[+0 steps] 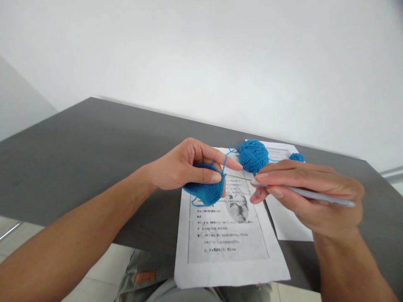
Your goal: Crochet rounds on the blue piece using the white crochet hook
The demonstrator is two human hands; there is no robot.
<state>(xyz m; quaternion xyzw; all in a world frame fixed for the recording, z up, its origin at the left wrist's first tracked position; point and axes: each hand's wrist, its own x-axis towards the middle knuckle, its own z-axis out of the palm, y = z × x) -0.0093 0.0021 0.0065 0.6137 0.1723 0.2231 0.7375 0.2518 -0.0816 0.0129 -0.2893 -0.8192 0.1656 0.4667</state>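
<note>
A blue crocheted piece, curved and ribbed, is pinched between the thumb and fingers of my left hand. Blue yarn loops over that hand's outstretched index finger and runs toward the yarn ball behind. My right hand grips a crochet hook with a grey handle, much like a pen. The hook's tip points left toward the crocheted piece; its thin end is hard to make out against the paper. A loose strand hangs below the piece.
Under my hands lies a printed sheet with text and a picture, overhanging the front edge of the dark table. Another printed sheet is at the right. A small blue yarn bundle rests near the back, before a white wall.
</note>
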